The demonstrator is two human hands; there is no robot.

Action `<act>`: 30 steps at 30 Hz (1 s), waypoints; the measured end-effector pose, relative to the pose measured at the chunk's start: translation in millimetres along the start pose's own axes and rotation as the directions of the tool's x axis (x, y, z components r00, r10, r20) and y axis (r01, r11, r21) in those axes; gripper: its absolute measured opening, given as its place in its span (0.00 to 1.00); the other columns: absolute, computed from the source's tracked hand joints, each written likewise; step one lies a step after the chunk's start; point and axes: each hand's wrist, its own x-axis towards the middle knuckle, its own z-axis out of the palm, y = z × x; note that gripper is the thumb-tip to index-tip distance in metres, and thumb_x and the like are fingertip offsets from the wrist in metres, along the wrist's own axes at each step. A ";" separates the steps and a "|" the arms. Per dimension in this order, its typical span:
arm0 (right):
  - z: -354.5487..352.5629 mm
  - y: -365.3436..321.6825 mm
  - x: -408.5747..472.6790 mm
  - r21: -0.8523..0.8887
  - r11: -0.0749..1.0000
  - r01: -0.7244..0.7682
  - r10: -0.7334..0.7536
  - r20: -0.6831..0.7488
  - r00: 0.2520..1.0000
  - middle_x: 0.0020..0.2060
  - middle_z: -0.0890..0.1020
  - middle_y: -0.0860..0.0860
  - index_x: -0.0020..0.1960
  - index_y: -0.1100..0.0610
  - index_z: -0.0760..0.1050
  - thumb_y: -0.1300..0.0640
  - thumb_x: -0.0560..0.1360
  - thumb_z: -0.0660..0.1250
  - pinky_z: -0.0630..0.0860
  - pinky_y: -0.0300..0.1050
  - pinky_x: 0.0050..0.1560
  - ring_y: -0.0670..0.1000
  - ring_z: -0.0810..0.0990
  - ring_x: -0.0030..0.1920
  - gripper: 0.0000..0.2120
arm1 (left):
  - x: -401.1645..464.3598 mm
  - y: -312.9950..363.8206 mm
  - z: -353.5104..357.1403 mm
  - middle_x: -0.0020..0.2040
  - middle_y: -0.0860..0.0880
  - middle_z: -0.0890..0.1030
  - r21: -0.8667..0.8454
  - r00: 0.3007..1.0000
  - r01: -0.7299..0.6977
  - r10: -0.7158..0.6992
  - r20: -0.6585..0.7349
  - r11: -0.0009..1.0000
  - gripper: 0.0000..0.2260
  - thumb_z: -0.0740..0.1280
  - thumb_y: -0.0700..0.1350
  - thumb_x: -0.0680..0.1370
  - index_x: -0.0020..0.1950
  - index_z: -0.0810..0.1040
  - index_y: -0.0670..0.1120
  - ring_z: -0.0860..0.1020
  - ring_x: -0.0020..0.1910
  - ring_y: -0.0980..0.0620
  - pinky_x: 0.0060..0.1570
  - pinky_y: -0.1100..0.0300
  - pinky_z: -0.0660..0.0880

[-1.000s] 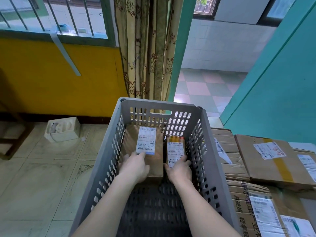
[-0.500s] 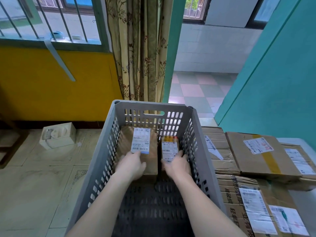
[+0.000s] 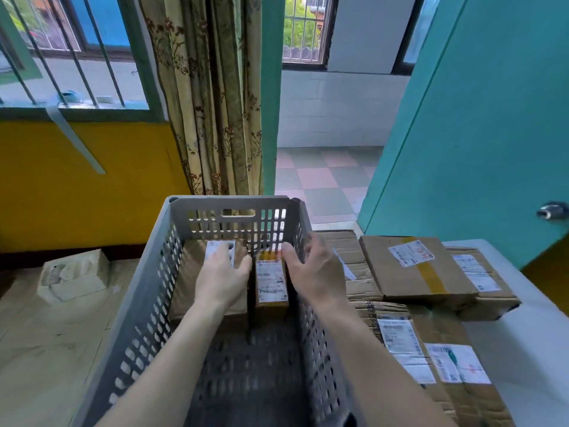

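Labelled wide parcel (image 3: 186, 277) lies beside narrow parcel (image 3: 271, 283).

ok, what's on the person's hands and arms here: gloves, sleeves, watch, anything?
Left hand and right hand are bare: no gloves, rings, watch or bands visible. Both forearms are bare too, with no sleeve showing up to the frame's edge. Slight motion blur hides the finer detail.

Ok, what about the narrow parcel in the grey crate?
The narrow parcel is a slim brown cardboard box, a white printed label over most of its top, yellow-orange at the far end. It lies flat at the far end of the grey crate, beside the wider parcel under the left hand. The right hand is open by its far right corner; contact unclear.
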 end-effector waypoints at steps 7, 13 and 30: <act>-81.4 48.2 -9.5 0.081 0.992 0.095 -0.085 -0.120 0.989 0.59 0.82 0.51 0.73 0.54 0.70 0.35 0.79 0.63 0.81 0.50 0.55 0.52 0.82 0.55 0.30 | -42.7 70.6 24.8 0.54 0.52 0.79 -0.197 0.991 -0.113 0.095 -0.099 0.974 0.20 0.68 0.53 0.82 0.70 0.72 0.47 0.78 0.55 0.51 0.50 0.56 0.72; -155.4 146.3 -10.0 0.132 0.983 0.127 -0.117 -0.082 0.990 0.53 0.82 0.48 0.67 0.52 0.73 0.38 0.79 0.65 0.82 0.49 0.50 0.50 0.82 0.49 0.24 | -92.1 139.2 88.1 0.55 0.52 0.80 -0.230 0.981 -0.145 0.110 -0.160 0.962 0.20 0.67 0.56 0.81 0.69 0.72 0.49 0.79 0.54 0.51 0.52 0.54 0.76; -224.5 356.6 -28.6 0.122 0.991 -0.058 0.047 0.093 0.995 0.59 0.80 0.50 0.68 0.52 0.75 0.41 0.80 0.66 0.81 0.45 0.51 0.48 0.80 0.55 0.21 | -197.4 205.7 276.1 0.57 0.52 0.81 -0.213 0.976 -0.059 0.102 0.194 0.975 0.15 0.68 0.52 0.81 0.65 0.77 0.48 0.80 0.56 0.54 0.59 0.56 0.77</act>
